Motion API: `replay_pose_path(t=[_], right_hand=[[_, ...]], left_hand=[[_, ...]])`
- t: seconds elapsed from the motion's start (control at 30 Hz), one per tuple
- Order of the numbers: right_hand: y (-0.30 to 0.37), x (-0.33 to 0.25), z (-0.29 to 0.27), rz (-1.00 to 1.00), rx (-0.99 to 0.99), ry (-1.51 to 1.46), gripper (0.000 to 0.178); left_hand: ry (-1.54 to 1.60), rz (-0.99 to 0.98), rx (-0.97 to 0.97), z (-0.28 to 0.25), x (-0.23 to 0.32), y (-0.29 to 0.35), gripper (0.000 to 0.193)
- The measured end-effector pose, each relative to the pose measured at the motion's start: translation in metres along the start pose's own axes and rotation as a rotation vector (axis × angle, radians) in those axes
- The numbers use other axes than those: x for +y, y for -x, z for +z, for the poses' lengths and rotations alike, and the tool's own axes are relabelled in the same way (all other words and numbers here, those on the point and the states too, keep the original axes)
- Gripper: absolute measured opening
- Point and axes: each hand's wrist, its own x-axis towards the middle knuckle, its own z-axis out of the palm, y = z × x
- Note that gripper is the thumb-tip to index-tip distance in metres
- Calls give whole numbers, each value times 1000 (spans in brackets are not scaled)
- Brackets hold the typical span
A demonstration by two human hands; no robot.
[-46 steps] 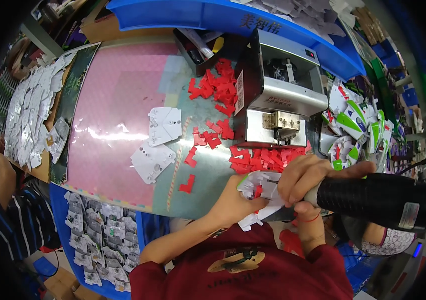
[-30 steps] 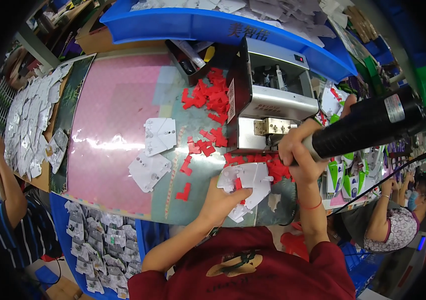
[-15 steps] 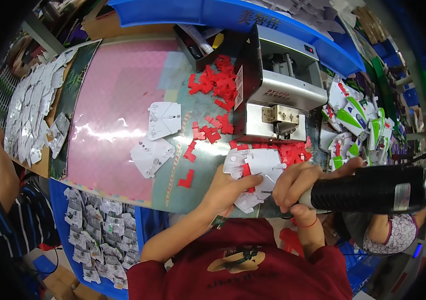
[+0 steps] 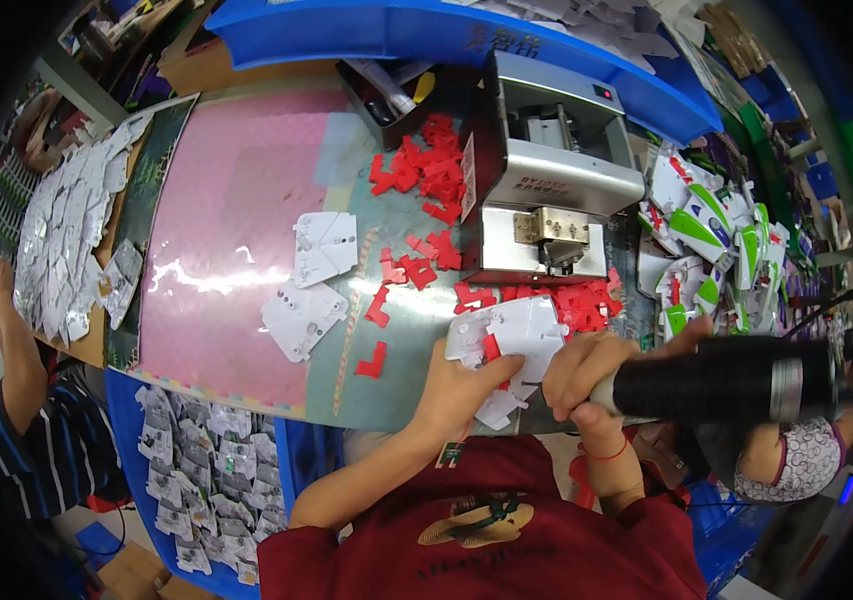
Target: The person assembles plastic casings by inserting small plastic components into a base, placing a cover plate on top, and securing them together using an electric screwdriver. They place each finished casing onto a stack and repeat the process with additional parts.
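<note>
Left hand: The left hand [image 4: 459, 385] is reaching in from the lower left, its forearm slanting up across a maroon shirt [image 4: 547, 520], and is pinching a white plastic shell [image 4: 532, 325] firmly, thumb pressing on top and pointing right, the other fingers mostly hiding beneath.
White shell: It is tilting above the near edge of the bench, just in front of the machine, with 1 red insert [image 4: 492, 347] showing beside the thumb.
Right hand: The right hand [image 4: 587, 375] is closing around the pale nose of a black power driver [image 4: 712, 388], fingers curling over, thumb lying underneath, 1 finger stretching back above the body; a red cord [image 4: 612, 455] is circling the wrist.
Power driver: It is lying nearly level, its bit pointing left at the shell; whether the 2 are touching, one cannot tell.
Benchtop: Loose red pieces [image 4: 432, 165] are scattering beside a metal machine [image 4: 552, 175], while 2 white plates [image 4: 325, 247] are overlapping farther left.
Right side: White-and-green shells [image 4: 702, 230] are piling up beyond the machine.
</note>
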Motion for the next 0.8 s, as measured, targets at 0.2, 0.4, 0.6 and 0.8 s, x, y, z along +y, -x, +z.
replay_pose_path(t=[0.2, 0.4, 0.6, 0.8], right_hand=[[25, -3, -19, -35, 503, -17, 26], [47, 21, -59, -23, 775, 53, 42], [42, -12, -57, -134, 753, 888, 72], [43, -65, -34, -52, 45, 843, 36]], left_hand=[[75, 38, 2, -10, 9, 15, 33], [38, 122, -232, -11, 13, 32, 50], [-338, 475, -418, 5, 22, 30, 44], [-603, 666, -558, 29, 25, 26, 41]])
